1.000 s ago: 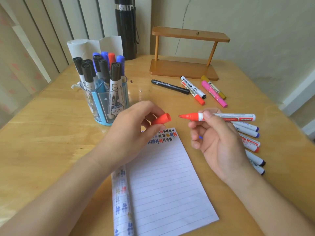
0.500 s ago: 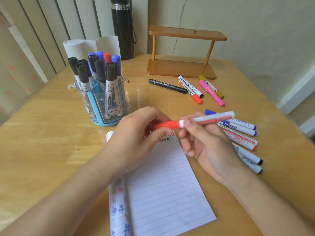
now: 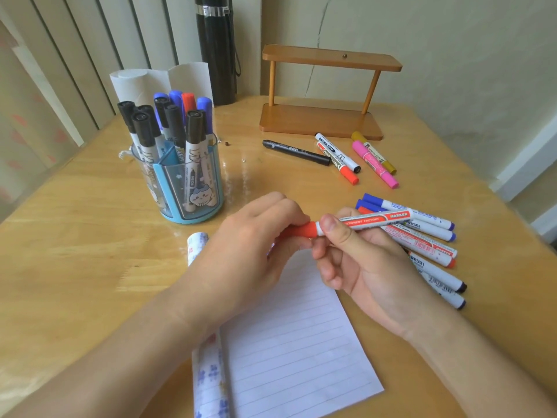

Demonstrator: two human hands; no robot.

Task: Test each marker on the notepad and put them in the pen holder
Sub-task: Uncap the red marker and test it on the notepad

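Red marker (image 3: 376,220): held level above the far end of the notepad (image 3: 295,342), mid-counter (image 3: 75,251). The barrel print reads "STATIONERY FACTORY" and, in a red band, "MARKER".

My right hand (image 3: 370,267) pinches the barrel near its left end, with the thumb on top and the fingers curled beneath. My left hand (image 3: 256,245) has its fingers curled round the red cap (image 3: 303,230). The cap meets the end of the barrel, but I cannot tell whether it is pushed fully home.

Notepad: a lined page faces up, with a patterned strip in blue and red along its left edge. No words legible.

Pen holder (image 3: 193,188): far left of my hands, blue frame, clear walls, split into compartments, with a cartoon animal on the front. Markers stand upright in it, black caps in front, blue caps and one red cap behind. Their barrel print is too blurred to read.

Loose markers (image 3: 428,236): a fanned pile on the counter just right of my right hand, with blue, red and black caps. One barrel reads "MARKER" in red and two show "501".

Far group (image 3: 340,161): a black pen with white lettering I cannot read, two white markers, then a pink and a yellow one. They lie just in front of a wooden stand (image 3: 325,92).

Far edge: a black flask (image 3: 217,49), and a paper roll (image 3: 141,86) behind the pen holder.
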